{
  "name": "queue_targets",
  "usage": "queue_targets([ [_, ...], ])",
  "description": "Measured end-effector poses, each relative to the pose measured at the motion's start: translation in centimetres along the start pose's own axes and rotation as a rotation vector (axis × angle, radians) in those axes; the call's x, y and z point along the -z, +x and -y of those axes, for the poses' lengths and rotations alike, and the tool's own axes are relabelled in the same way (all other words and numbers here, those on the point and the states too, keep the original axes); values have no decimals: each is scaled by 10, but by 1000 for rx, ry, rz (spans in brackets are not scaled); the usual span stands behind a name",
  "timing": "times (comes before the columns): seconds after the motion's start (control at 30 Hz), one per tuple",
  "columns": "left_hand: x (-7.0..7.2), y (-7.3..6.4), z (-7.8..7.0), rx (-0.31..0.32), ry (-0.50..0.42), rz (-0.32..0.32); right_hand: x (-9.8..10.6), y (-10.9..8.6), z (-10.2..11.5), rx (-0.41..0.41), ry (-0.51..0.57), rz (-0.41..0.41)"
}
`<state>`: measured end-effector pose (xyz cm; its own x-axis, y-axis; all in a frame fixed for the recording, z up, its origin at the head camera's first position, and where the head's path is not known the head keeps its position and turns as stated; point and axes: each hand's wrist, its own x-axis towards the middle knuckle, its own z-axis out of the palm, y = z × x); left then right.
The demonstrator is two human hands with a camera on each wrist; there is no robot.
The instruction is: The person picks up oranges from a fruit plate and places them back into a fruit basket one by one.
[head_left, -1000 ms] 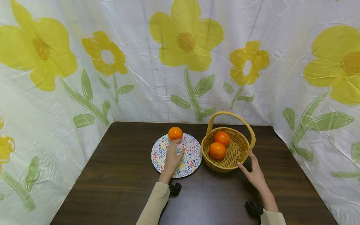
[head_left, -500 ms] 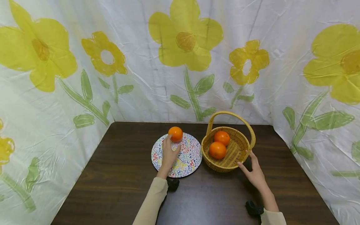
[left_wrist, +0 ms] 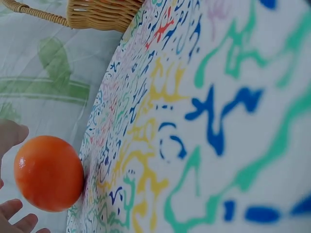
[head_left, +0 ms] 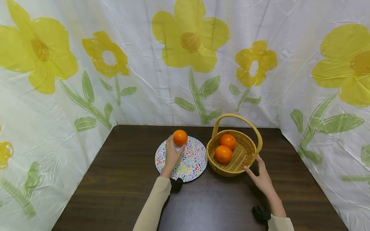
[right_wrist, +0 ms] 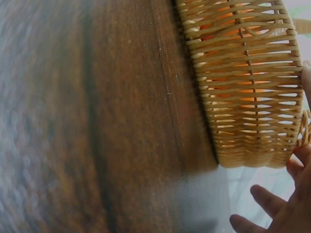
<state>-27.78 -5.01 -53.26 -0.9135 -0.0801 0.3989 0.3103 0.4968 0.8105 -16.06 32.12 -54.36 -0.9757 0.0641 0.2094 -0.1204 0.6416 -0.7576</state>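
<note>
An orange sits at the far edge of a round plate with a multicoloured squiggle pattern. My left hand reaches over the plate, fingers along the orange's left side and thumb near its front. In the left wrist view, thumb and fingers are spread on either side of the orange, with a gap at the thumb. To the right stands a wicker basket with an arched handle and two oranges inside. My right hand holds the basket's right rim by the handle's foot, thumb at the rim.
The dark wooden table carries the plate and basket side by side near its back edge. A white curtain with yellow flowers hangs behind and along both sides. Each wrist wears a black band.
My left hand has moved away from me and slightly left, from the front of the orange to around its left side. The right hand and basket stay in place.
</note>
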Motion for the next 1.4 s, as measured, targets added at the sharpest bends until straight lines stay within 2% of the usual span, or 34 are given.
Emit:
queue_targets([
  [0.3,-3,9,1,19,-17,5,0,0,2,-8,-5,-4],
  [0.6,-4,12,7,85,-21,49,-1,-2,1,-28,-16,9],
  [0.97,-9,20,13,102,0,57,-1,1,0,-13,1,5],
  [1.4,-13,35,17,123,5,127,0,0,2,-37,-5,11],
])
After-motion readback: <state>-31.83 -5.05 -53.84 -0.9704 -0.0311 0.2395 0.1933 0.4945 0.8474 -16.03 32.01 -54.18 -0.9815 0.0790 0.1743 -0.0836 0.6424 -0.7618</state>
